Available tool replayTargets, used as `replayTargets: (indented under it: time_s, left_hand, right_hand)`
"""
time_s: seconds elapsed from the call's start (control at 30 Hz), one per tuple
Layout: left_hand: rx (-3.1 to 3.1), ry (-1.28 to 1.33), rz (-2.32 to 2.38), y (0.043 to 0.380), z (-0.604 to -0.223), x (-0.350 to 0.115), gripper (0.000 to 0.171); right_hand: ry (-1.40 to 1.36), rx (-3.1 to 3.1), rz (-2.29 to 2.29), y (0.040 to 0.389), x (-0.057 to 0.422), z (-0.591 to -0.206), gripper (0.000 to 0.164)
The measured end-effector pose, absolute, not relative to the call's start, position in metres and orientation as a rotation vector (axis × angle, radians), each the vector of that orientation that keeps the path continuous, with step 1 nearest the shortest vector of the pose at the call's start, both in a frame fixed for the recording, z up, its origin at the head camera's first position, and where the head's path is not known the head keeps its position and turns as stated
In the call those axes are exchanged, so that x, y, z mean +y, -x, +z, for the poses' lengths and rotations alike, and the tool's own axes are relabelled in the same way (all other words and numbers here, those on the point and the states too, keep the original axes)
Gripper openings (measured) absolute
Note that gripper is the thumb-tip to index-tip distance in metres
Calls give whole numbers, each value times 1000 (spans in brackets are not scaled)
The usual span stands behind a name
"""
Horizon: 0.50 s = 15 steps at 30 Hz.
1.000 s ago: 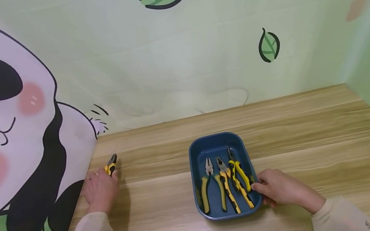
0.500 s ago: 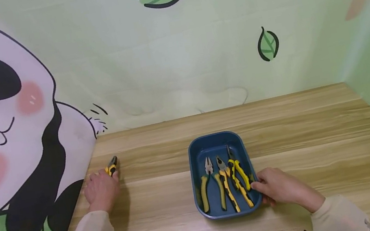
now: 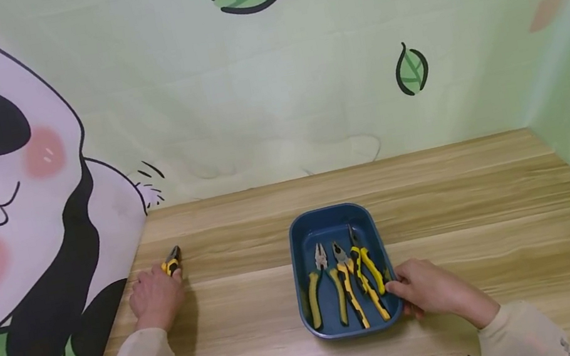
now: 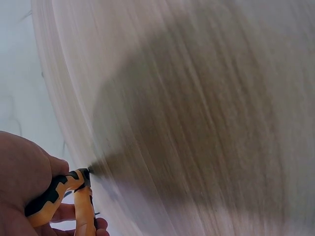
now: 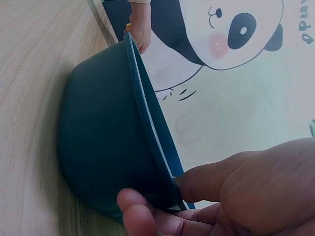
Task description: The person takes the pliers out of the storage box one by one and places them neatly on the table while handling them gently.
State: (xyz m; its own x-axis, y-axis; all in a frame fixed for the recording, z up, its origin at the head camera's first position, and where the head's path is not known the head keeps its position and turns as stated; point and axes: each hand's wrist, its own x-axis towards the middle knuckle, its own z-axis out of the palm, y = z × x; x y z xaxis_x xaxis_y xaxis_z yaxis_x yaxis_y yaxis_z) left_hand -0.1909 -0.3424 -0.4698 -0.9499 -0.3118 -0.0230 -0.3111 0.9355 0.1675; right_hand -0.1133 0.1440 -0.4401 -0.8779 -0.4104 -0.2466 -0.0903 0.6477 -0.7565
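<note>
At the table's left side my left hand [image 3: 156, 299] grips a pair of pliers [image 3: 171, 267] by the yellow-and-black handles, the dark metal nose pointing away from me. In the left wrist view the handles of these pliers [image 4: 84, 209] stand spread, with thumb and fingers around them. My right hand [image 3: 433, 288] pinches the right rim of a blue plastic bin [image 3: 304, 289], thumb over the rim and fingers outside. Inside lie olive-handled pliers [image 3: 315, 300], yellow-and-black combination pliers [image 3: 351, 293] and needle-nose pliers [image 3: 372, 270] with yellow handles.
The wood-grain table [image 3: 251, 311] carries the bin near its middle. Behind and at both sides hangs a pale green cloth [image 3: 306, 104] printed with a panda and leaves. The cloth borders the table close to my left hand.
The pliers in my left hand have shifted slightly toward me. My right hand keeps its pinch on the bin, which has stayed in place.
</note>
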Motion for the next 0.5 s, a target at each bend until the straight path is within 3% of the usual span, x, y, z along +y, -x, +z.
replayTargets:
  time_s: [0.5]
  left_hand:
    - [-3084, -503, -302, 189, -471, -342, 51]
  right_hand:
    - [403, 2473, -1104, 113, 145, -441, 20]
